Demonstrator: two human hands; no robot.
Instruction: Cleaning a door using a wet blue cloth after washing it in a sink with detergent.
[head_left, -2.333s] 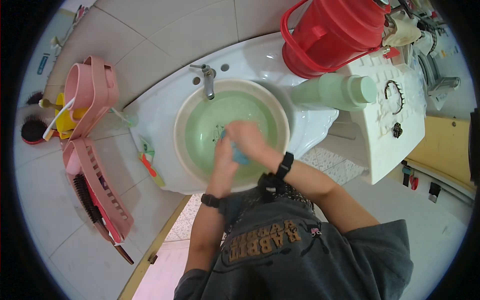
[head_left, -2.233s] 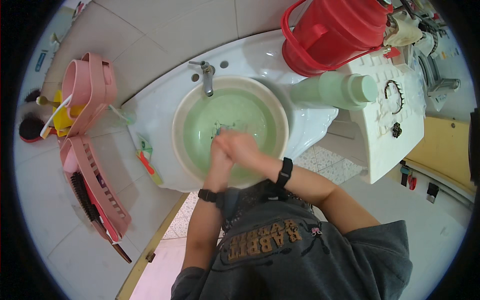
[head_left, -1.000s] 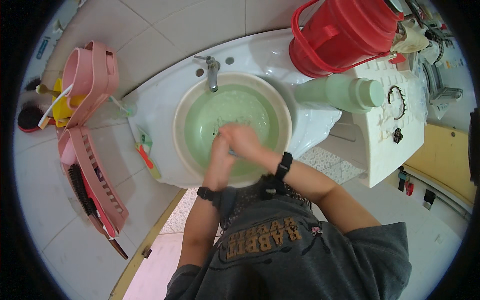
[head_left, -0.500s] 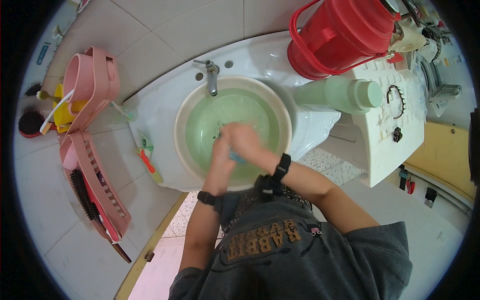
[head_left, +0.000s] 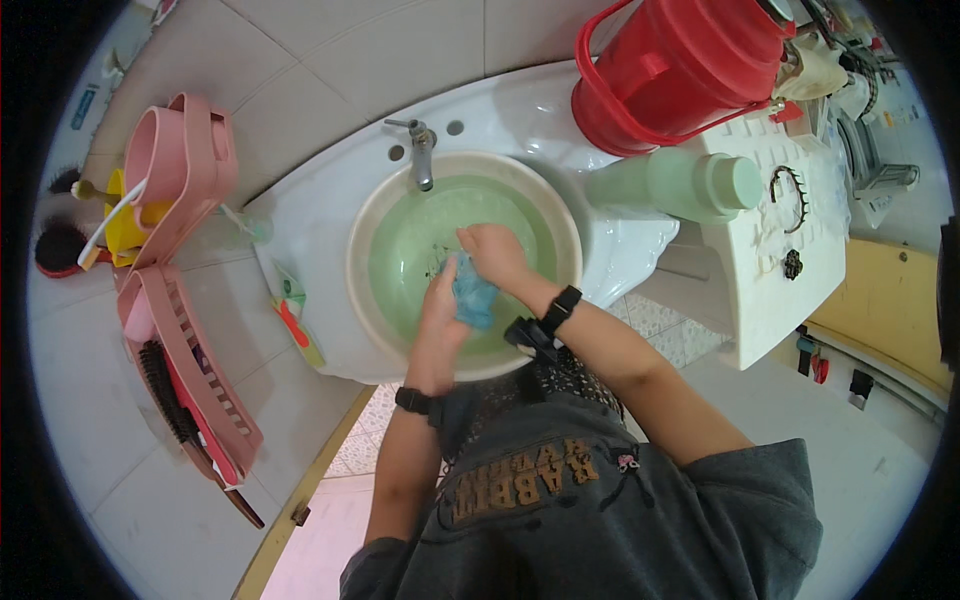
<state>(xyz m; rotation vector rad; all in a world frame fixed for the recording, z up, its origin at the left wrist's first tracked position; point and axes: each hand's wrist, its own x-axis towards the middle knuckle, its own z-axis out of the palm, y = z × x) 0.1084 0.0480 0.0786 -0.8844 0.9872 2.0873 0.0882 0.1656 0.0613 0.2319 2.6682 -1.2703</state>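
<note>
A small blue cloth (head_left: pixel 474 293), wet and bunched up, is between my hands over a round pale basin (head_left: pixel 571 250) of greenish water (head_left: pixel 415 225). My left hand (head_left: pixel 440 305) grips the cloth's left side, its thumb up against it. Closed into a fist, my right hand (head_left: pixel 497 256) presses on the upper right of the cloth; its fingertips are hidden from here. Small dark specks (head_left: pixel 434 262) show in the water beside my left fingers.
A metal tap (head_left: pixel 423 160) reaches over the basin's far rim. At the right lies a light green bottle (head_left: pixel 675 185), below a big red jug (head_left: pixel 670 75). Pink wall racks (head_left: pixel 195 370) with brushes hang at the left. An orange-and-green packet (head_left: pixel 296 318) lies by the sink's left edge.
My hands have moved slightly apart, the right one up and over. More of the blue cloth now shows between them, and the motion blur is less.
</note>
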